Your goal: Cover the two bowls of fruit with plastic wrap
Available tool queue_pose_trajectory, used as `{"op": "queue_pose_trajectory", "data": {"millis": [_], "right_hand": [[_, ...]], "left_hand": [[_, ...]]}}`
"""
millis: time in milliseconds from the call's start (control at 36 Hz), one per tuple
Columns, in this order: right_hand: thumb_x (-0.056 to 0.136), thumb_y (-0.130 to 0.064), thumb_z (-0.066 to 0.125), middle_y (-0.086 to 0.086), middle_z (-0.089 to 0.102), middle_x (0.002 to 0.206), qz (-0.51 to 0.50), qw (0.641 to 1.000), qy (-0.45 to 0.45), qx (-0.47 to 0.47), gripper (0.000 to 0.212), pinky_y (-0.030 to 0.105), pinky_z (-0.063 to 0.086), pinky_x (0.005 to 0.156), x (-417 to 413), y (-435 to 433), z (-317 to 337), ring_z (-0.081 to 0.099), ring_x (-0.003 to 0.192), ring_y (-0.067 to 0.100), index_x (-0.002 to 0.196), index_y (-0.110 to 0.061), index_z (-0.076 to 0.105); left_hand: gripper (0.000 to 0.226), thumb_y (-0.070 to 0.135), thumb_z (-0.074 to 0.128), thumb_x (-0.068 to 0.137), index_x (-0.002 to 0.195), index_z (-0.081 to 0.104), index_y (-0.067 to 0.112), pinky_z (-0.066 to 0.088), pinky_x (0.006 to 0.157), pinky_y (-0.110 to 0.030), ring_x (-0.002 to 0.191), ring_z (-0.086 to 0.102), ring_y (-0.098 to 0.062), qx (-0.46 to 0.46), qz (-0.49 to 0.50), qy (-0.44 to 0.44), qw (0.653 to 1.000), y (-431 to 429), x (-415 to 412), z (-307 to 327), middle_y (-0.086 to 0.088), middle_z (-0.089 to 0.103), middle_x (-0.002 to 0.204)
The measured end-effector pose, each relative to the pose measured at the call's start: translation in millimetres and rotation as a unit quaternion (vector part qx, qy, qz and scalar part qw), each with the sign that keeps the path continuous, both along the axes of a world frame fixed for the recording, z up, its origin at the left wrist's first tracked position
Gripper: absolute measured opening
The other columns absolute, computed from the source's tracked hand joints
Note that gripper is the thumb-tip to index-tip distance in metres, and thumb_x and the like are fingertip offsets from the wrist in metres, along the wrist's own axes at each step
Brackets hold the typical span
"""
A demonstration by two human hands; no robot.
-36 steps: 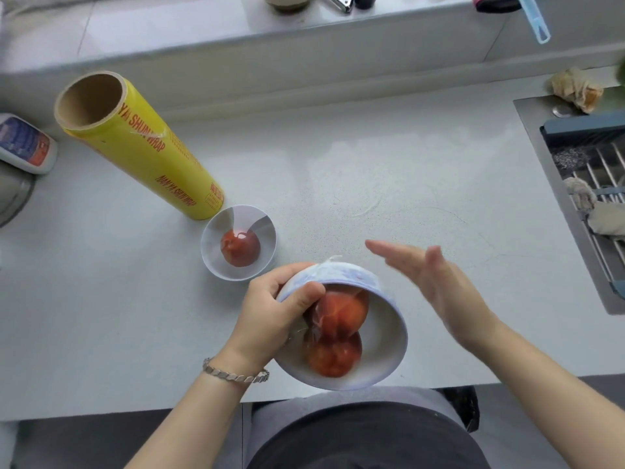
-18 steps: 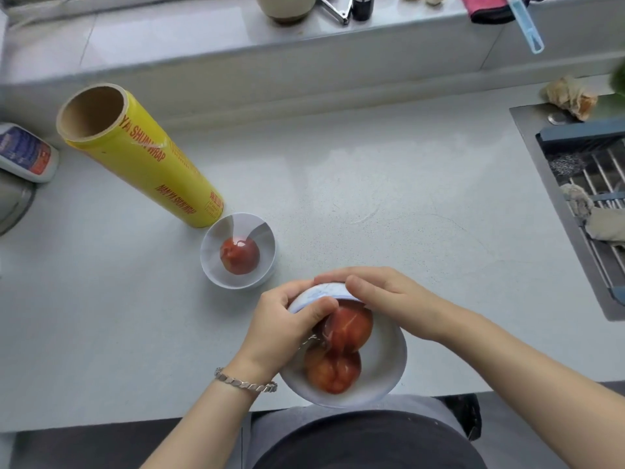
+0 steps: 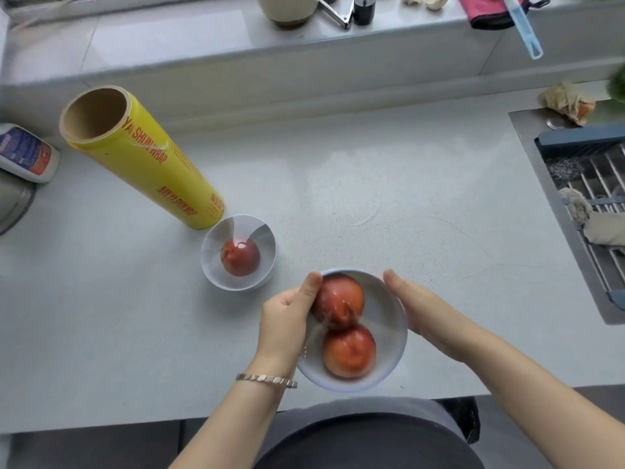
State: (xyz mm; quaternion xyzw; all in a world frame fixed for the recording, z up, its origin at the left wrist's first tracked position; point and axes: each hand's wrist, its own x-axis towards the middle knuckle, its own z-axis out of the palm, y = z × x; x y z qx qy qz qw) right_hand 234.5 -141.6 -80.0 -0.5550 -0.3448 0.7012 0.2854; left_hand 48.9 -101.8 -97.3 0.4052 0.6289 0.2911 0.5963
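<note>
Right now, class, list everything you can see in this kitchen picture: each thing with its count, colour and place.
Small bowl: one, pale blue, wrapped, mid-counter, one red fruit inside.
Large bowl: one, pale blue, wrapped, near edge, two red fruits.
Plastic wrap roll: one, yellow, upright behind the small bowl.
Bottle: one, white, far left.
Counter: one, light grey.
Sink rack: one, metal and blue, right.
Crumpled wrapper: one, beige, by the sink.
Ledge items: pot, pink cloth, blue tool.
Left hand: on the large bowl's left rim, bracelet on wrist.
Right hand: flat against its right side.
</note>
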Motion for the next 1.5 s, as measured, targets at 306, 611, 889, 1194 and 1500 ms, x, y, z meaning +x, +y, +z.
{"op": "queue_pose_trajectory", "data": {"millis": [306, 611, 889, 1194, 1500], "right_hand": [[0.096, -0.033, 0.039, -0.011, 0.068, 0.096, -0.119, 0.991, -0.053, 0.027, 0.025, 0.024, 0.054, 0.058, -5.6, -0.8, -10.5, 0.066, 0.073, 0.0, 0.113, -0.038, 0.056], [0.098, -0.032, 0.038, -0.007, 0.063, 0.1, -0.301, 0.951, -0.065, 0.017, 0.025, 0.026, 0.057, 0.055, -22.1, 34.1, -41.9, 0.065, 0.081, 0.015, 0.116, -0.027, 0.054], [0.098, -0.032, 0.039, 0.003, 0.062, 0.098, -0.341, 0.937, -0.068, -0.026, 0.024, 0.037, 0.059, 0.067, -58.5, 72.8, -71.9, 0.064, 0.081, 0.023, 0.116, -0.021, 0.05], [0.096, -0.039, 0.04, 0.002, 0.061, 0.116, -0.311, 0.929, -0.197, -0.034, 0.037, 0.034, 0.046, 0.092, -60.3, 63.0, -92.7, 0.058, 0.103, 0.021, 0.127, -0.021, 0.049], [0.092, -0.026, 0.038, 0.014, 0.066, 0.085, -0.059, 0.908, -0.412, -0.051, 0.033, 0.034, 0.045, 0.066, -11.6, 67.2, -69.8, 0.056, 0.071, 0.026, 0.081, -0.002, 0.058]], "left_hand": [[0.057, 0.065, 0.052, 0.078, 0.094, 0.071, 0.013, 0.05, 0.094, -0.042, 0.096, 0.067, -0.022, -0.127, 0.002, -0.049, 0.991, 25.9, 9.8, 2.9, -0.008, 0.073, 0.099], [0.043, 0.023, 0.053, 0.092, 0.132, 0.043, 0.011, 0.027, 0.109, -0.038, 0.128, 0.033, -0.032, 0.036, 0.065, 0.28, 0.957, 35.0, -70.7, -20.3, -0.015, 0.034, 0.138], [0.035, 0.011, 0.037, 0.095, 0.13, 0.043, 0.014, 0.05, 0.079, -0.042, 0.091, 0.056, -0.031, -0.104, 0.116, 0.143, 0.977, 70.4, -95.3, -46.7, -0.009, 0.056, 0.113], [0.034, 0.008, 0.039, 0.095, 0.123, 0.05, 0.023, 0.051, 0.087, -0.049, 0.089, 0.057, -0.025, -0.043, 0.09, 0.128, 0.987, 68.9, -104.5, -54.2, -0.004, 0.059, 0.108], [0.052, 0.021, 0.049, 0.093, 0.138, 0.028, 0.003, 0.033, 0.101, -0.034, 0.123, 0.04, -0.031, 0.026, -0.121, 0.268, 0.955, 42.3, -94.3, -28.3, -0.013, 0.044, 0.129]]}}
